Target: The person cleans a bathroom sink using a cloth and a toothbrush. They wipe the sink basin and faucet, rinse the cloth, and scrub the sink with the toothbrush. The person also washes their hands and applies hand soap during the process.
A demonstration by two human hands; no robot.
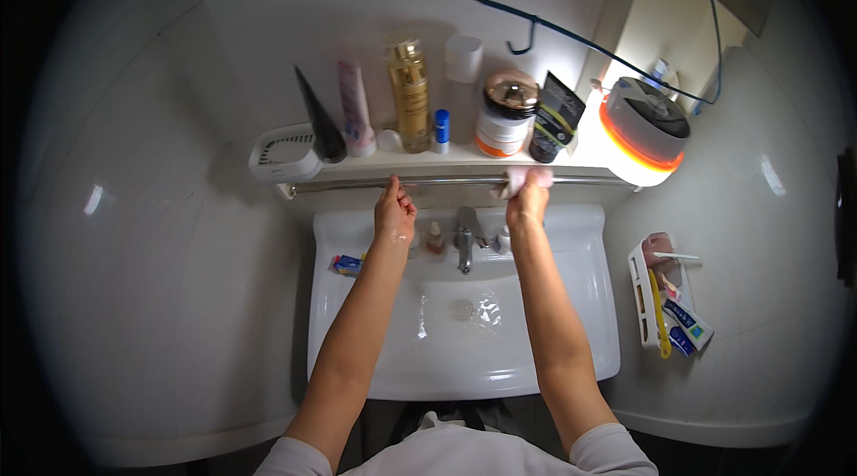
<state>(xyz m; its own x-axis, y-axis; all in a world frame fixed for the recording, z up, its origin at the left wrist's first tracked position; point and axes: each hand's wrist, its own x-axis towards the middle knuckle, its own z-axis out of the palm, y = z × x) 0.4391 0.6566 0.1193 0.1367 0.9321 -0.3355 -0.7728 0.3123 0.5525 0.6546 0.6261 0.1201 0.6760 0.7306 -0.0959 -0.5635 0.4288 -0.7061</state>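
My right hand (529,203) grips a pale pink cloth (515,180), which is pressed around the metal rail (455,180) below the shelf. My left hand (395,212) is at the same rail, further left, with its fingers curled and the fingertips at the bar. Whether those fingers hold the bar or only touch it is hard to see. Beneath both forearms lies a white washbasin (435,369) with wet, shining patches. Between my hands stands a chrome faucet (465,242) at the basin's back edge.
A shelf (415,160) above the rail carries a gold bottle (410,98), a black tube (320,118), a jar (505,118) and a lit lamp (636,135). A blue hanger (589,41) hangs upper right. A toothbrush rack (643,302) is on the right wall.
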